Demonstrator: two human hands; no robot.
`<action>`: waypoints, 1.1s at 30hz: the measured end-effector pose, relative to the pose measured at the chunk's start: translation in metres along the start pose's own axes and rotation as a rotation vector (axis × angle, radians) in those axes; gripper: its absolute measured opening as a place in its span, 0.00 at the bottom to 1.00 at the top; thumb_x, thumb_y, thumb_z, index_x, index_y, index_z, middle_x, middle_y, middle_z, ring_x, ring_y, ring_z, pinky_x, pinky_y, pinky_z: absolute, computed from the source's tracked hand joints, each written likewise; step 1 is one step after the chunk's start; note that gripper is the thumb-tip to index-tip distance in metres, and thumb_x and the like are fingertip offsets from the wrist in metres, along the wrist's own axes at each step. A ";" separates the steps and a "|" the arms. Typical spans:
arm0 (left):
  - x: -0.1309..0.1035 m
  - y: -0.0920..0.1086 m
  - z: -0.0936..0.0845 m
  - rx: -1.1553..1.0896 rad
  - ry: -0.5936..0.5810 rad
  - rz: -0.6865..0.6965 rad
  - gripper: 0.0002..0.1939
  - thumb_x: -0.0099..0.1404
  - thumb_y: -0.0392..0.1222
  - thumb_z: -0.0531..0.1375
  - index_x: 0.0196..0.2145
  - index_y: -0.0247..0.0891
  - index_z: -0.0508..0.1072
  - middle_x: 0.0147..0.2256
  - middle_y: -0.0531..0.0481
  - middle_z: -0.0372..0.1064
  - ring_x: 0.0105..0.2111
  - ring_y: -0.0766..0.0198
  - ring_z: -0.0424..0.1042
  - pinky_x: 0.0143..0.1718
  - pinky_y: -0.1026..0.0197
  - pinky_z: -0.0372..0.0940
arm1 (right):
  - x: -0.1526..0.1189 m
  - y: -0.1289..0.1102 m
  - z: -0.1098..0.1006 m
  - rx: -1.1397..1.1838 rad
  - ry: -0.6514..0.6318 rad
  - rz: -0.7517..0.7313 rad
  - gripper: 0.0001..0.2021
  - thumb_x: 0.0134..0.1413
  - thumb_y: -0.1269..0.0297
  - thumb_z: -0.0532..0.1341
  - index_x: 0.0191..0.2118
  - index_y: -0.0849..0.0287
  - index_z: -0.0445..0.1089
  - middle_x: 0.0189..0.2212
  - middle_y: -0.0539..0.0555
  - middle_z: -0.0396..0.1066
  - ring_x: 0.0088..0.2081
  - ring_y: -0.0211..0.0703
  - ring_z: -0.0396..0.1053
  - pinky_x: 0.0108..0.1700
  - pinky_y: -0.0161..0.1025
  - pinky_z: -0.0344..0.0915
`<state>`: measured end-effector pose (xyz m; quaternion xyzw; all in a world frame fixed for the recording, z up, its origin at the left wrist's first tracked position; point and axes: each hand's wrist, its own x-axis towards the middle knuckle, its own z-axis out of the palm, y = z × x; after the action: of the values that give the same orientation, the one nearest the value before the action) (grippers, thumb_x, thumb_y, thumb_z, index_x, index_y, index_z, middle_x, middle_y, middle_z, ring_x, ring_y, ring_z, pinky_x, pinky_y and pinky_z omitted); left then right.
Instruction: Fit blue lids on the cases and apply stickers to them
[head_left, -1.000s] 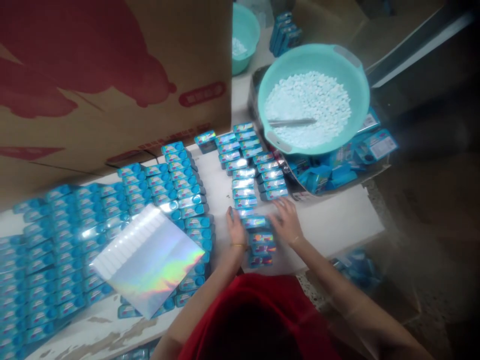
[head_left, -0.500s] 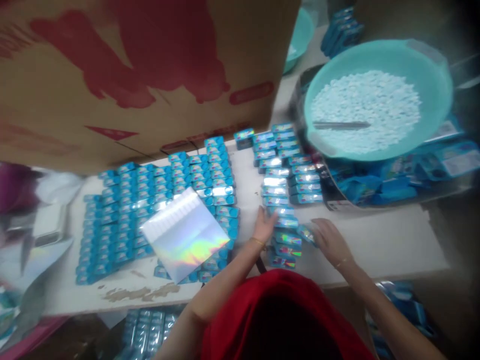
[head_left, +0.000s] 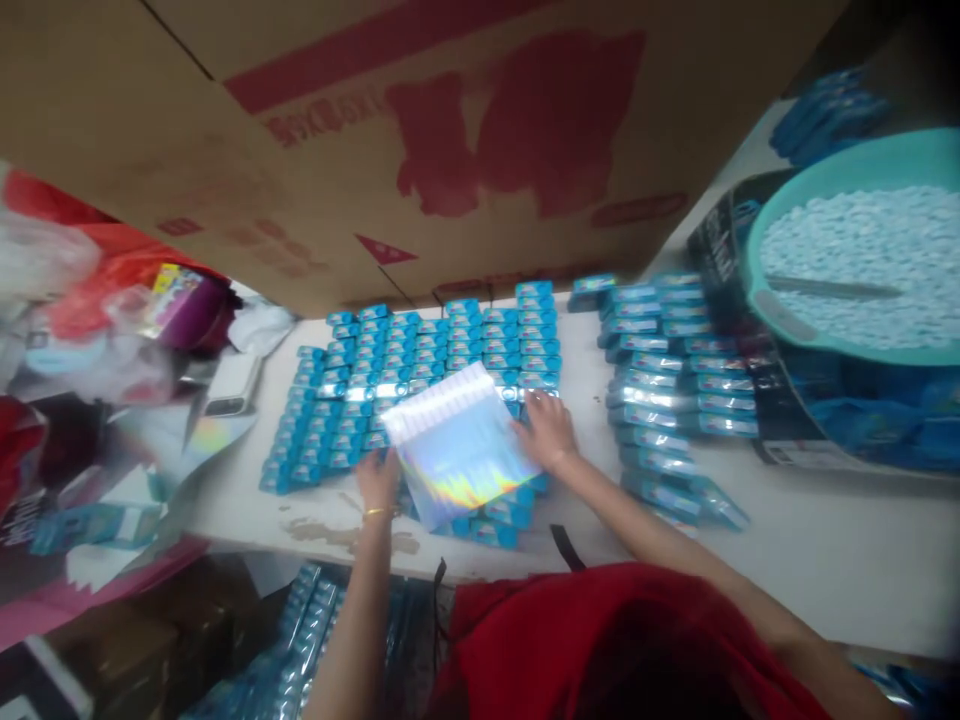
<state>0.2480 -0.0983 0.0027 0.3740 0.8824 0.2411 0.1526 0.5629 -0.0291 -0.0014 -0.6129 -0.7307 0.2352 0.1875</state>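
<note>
A shiny holographic sheet stack (head_left: 461, 445) lies tilted on top of rows of small blue packs (head_left: 337, 400) on the white table. My left hand (head_left: 377, 480) is at the sheet's left edge, beside the packs; its fingers are blurred. At the upper right edge of the sheet is my right hand (head_left: 549, 430), fingers apart over the packs, with nothing seen in its grasp. Further right stand more columns of blue packs (head_left: 652, 400), and one pack (head_left: 720, 500) rests askew at their near end.
A big cardboard box (head_left: 300, 200) walls off the back. On the right, a teal basin (head_left: 780, 320) of pale pieces holds a grey stick-like tool. A white device (head_left: 232, 380), bags and papers lie on the left.
The view has swung left. Both hands have left the right-hand columns and moved to the shiny sheet. My right hand has let go of the small pack, which now lies askew.
</note>
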 end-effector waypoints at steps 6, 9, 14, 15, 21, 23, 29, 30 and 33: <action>-0.029 -0.017 0.015 -0.109 -0.001 0.093 0.17 0.54 0.50 0.59 0.39 0.37 0.72 0.43 0.40 0.69 0.52 0.48 0.64 0.58 0.45 0.56 | 0.006 -0.047 0.041 -0.076 -0.089 0.153 0.23 0.57 0.53 0.57 0.55 0.60 0.65 0.61 0.66 0.57 0.59 0.63 0.55 0.55 0.61 0.55; -0.035 -0.013 0.011 -0.245 0.040 0.032 0.22 0.54 0.50 0.60 0.44 0.38 0.69 0.44 0.41 0.69 0.49 0.49 0.67 0.54 0.45 0.60 | -0.006 -0.057 0.038 0.195 0.030 0.183 0.14 0.56 0.58 0.57 0.46 0.58 0.68 0.52 0.64 0.67 0.54 0.59 0.63 0.52 0.57 0.61; -0.021 -0.007 -0.027 -0.772 -0.173 -0.316 0.24 0.47 0.46 0.66 0.43 0.39 0.68 0.34 0.50 0.73 0.33 0.61 0.73 0.39 0.56 0.69 | -0.022 -0.066 0.008 0.959 0.011 0.287 0.14 0.55 0.59 0.56 0.46 0.53 0.58 0.25 0.48 0.69 0.26 0.43 0.69 0.32 0.42 0.69; -0.017 -0.005 -0.038 -0.851 -0.225 -0.364 0.24 0.46 0.45 0.67 0.41 0.38 0.69 0.33 0.50 0.73 0.31 0.62 0.73 0.37 0.58 0.69 | -0.024 -0.066 0.000 1.035 0.004 0.291 0.17 0.54 0.58 0.58 0.48 0.53 0.56 0.24 0.46 0.68 0.25 0.41 0.68 0.31 0.40 0.68; -0.014 0.026 -0.081 -1.014 -0.496 -0.412 0.25 0.39 0.45 0.73 0.34 0.37 0.70 0.27 0.54 0.74 0.26 0.67 0.72 0.30 0.65 0.66 | -0.027 -0.085 -0.030 1.052 -0.036 0.334 0.38 0.45 0.55 0.66 0.61 0.54 0.52 0.41 0.55 0.72 0.38 0.44 0.71 0.39 0.41 0.69; -0.016 0.037 -0.084 -1.031 -0.525 -0.367 0.26 0.40 0.46 0.73 0.36 0.37 0.69 0.29 0.54 0.74 0.27 0.67 0.72 0.31 0.66 0.66 | -0.023 -0.098 -0.031 1.066 -0.018 0.398 0.44 0.43 0.56 0.67 0.65 0.55 0.48 0.46 0.57 0.71 0.41 0.46 0.72 0.41 0.43 0.70; -0.011 0.037 -0.096 -1.013 -0.381 -0.207 0.32 0.45 0.43 0.71 0.45 0.40 0.62 0.29 0.57 0.72 0.27 0.69 0.71 0.32 0.67 0.64 | -0.027 -0.100 -0.037 0.993 -0.018 0.368 0.33 0.47 0.54 0.64 0.59 0.56 0.59 0.46 0.58 0.71 0.41 0.49 0.72 0.44 0.46 0.70; -0.010 0.036 -0.099 -1.009 -0.394 -0.179 0.30 0.46 0.43 0.70 0.44 0.41 0.61 0.28 0.57 0.71 0.26 0.70 0.71 0.32 0.68 0.64 | -0.028 -0.096 -0.037 0.902 -0.032 0.359 0.32 0.47 0.52 0.64 0.58 0.57 0.61 0.46 0.59 0.71 0.41 0.51 0.72 0.44 0.48 0.70; -0.011 0.043 -0.108 -1.017 -0.451 -0.121 0.26 0.49 0.43 0.69 0.41 0.41 0.60 0.27 0.59 0.69 0.24 0.72 0.69 0.30 0.69 0.62 | -0.024 -0.099 -0.039 0.449 0.072 0.222 0.34 0.50 0.47 0.61 0.60 0.59 0.59 0.53 0.65 0.66 0.53 0.60 0.65 0.51 0.57 0.64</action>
<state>0.2314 -0.1143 0.1175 0.2445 0.6205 0.5411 0.5123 0.5093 -0.0621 0.0874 -0.6403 -0.5812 0.3887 0.3180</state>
